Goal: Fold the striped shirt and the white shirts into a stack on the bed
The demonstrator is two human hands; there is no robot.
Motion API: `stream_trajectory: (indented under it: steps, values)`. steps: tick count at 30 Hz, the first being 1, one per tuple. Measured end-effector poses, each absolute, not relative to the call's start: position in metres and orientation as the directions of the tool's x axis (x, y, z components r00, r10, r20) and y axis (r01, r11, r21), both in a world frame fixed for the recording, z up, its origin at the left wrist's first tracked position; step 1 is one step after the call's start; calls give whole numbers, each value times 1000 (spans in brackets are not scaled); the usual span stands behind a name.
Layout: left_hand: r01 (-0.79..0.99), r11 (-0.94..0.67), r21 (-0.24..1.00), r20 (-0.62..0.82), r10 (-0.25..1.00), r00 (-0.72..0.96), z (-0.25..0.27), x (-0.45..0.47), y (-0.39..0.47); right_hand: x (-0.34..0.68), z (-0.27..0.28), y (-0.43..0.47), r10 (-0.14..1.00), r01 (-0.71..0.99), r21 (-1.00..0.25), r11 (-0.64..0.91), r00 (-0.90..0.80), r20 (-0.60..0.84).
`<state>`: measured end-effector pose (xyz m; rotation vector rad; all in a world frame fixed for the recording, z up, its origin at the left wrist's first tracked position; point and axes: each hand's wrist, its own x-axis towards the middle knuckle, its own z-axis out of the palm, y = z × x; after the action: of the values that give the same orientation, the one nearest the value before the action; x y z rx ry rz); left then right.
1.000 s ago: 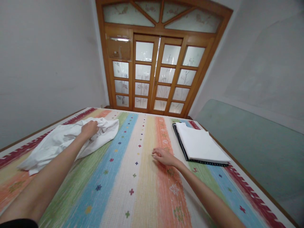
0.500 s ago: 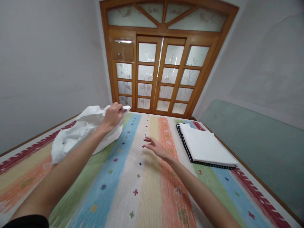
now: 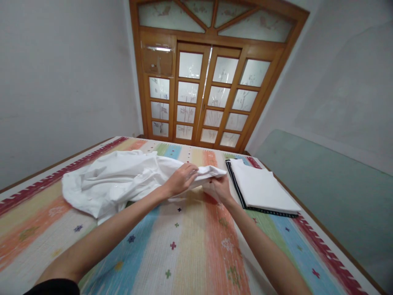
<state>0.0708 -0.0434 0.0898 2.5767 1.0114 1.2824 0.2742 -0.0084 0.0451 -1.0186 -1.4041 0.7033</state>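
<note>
A crumpled white garment (image 3: 123, 176), perhaps a shirt, lies across the left and middle of the striped cloth (image 3: 153, 246). Its narrower right end is lifted off the surface between my hands. My left hand (image 3: 183, 178) is closed on the fabric near the centre. At the far right tip of the garment, my right hand (image 3: 220, 186) pinches the edge, with the fingers partly behind the fabric. The garment's exact kind is hard to make out in its folds.
On the right side of the cloth lies a folded stack (image 3: 264, 184), white on top with a black, light-edged fabric beneath. Beyond the far edge stand wooden doors with glass panes (image 3: 199, 94). A pale green panel (image 3: 331, 184) runs along the right; a grey wall (image 3: 61, 82) rises at left.
My left hand has drawn the white garment rightward and nearer, stretching it across the cloth. My right hand, empty before, has moved right and taken hold of its end.
</note>
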Motion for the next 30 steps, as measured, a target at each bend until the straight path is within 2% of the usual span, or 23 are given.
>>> stream_trajectory:
  steps: [6,12,15,17,20,22,24,27,30]
  values:
    - [766,-621,167,571,694,438,65,17,-32,326,71,16,779,179,-913,367,477,407]
    - [860,-497,118,521,768,373,40,-39,-34,368,65,35,750,183,-966,180,610,256]
    - [939,-333,87,556,798,232,39,-58,-39,369,54,33,675,340,-930,138,655,339]
    - [975,-197,103,550,828,110,44,-68,-36,358,47,24,726,464,-867,181,532,436]
    - [985,-61,162,389,921,-7,56,-81,-21,324,39,0,854,576,-711,403,43,519]
    - [983,-35,179,291,956,-19,63,-87,-7,295,32,-21,810,571,-578,583,-348,472]
    - [983,-36,181,240,971,-8,67,-91,6,268,25,-38,737,564,-481,671,-575,354]
    - [985,-13,169,154,988,-13,67,-97,18,241,17,-49,751,646,-398,651,-622,221]
    - [985,-7,173,106,994,-12,63,-109,23,238,21,-41,803,753,-279,596,-562,199]
